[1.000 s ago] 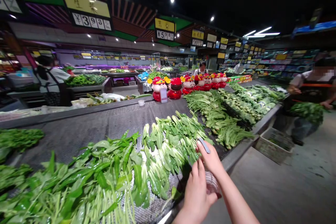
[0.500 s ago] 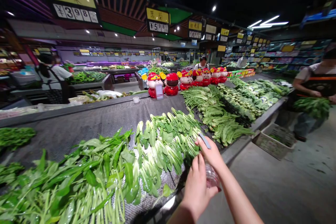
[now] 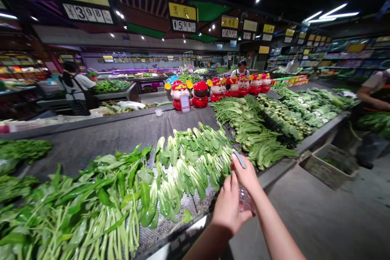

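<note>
My left hand point(image 3: 228, 205) is wrapped around a small clear plastic bottle point(image 3: 244, 200) held just off the front edge of the produce table. My right hand point(image 3: 247, 174) sits above it, closed on the bottle's top, with a small grey flat piece point(image 3: 240, 159) sticking up between its fingers. Both hands hover beside a pile of bok choy point(image 3: 195, 158). Long-stemmed leafy greens point(image 3: 100, 199) lie to the left of that pile.
The dark mesh-covered table point(image 3: 100, 138) carries more greens point(image 3: 262, 138) to the right and red figurines point(image 3: 201, 95) at the back. A crate point(image 3: 330, 164) stands on the floor at right. A person holding greens point(image 3: 376, 107) stands far right; another person point(image 3: 76, 89) stands back left.
The view has shifted slightly right and down. My hands stay together on the bottle with barely any movement. The person at the right has slid toward the frame edge.
</note>
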A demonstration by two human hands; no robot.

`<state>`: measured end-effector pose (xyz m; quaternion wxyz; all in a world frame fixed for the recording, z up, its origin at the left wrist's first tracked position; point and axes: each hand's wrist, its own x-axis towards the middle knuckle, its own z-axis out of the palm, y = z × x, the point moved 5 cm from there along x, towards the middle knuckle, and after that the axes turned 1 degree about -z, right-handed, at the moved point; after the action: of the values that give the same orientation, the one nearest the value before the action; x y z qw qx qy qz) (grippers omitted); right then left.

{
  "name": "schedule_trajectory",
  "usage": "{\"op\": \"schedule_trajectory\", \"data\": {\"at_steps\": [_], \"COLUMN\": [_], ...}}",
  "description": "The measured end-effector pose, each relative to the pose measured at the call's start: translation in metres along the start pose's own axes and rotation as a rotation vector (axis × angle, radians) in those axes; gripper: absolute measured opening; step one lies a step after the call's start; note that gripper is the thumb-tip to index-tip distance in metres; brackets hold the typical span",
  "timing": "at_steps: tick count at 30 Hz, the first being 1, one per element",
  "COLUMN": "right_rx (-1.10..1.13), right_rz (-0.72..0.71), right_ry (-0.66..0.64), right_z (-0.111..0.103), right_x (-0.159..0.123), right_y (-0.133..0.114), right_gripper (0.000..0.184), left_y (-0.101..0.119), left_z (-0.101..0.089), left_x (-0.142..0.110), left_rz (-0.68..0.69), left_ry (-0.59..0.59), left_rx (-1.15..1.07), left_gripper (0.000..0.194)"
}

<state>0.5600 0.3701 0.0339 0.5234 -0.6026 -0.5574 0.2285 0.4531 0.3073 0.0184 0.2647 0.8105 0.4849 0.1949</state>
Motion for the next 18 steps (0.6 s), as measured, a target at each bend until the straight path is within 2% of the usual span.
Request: {"op": "schedule_trajectory", "data": {"at_steps": [4, 10, 18], "right_rx": [0.037, 0.049, 0.122], "right_rz": [0.002, -0.052, -0.036], "right_ry": [-0.012, -0.025, -0.025], "right_z": [-0.011, -0.029, -0.052], "right_x": [0.017, 0.036, 0.030], "right_y": [0.005, -0.001, 0.022], "right_gripper": [0.040, 0.043, 0.043], "left_y": [0.012, 0.033, 0.044], "left_z": [0.001, -0.002, 0.028], "left_x": [0.014, 0.031, 0.036], "left_rz": [0.004, -0.002, 0.008], "left_ry": [-0.003, 0.011, 0.060], "left_rx": [0.008, 0.012, 0.021], "left_gripper": [0.110, 0.110, 0.116]}}
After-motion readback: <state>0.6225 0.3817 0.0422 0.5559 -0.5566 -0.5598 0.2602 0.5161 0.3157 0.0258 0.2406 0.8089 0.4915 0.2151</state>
